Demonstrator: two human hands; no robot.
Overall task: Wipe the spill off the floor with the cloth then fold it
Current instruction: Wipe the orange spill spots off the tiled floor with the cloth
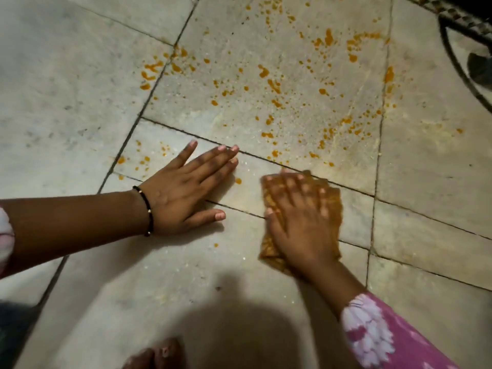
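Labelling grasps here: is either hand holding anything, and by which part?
Nothing is gripped. The right hand presses flat on the middle of the cloth, fingers spread. The left hand lies flat on the bare floor.

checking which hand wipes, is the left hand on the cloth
No, the left hand lies flat on the bare floor; the right hand presses the cloth.

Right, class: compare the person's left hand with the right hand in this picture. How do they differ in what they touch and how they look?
The left hand lies straight on the bare floor; the right hand presses down on the orange-stained cloth. The left hand looks sharp, the right hand blurred. The left wrist wears a black bracelet; the right arm shows a pink flowered sleeve. Both lie palm down with fingers spread, below the orange spill.
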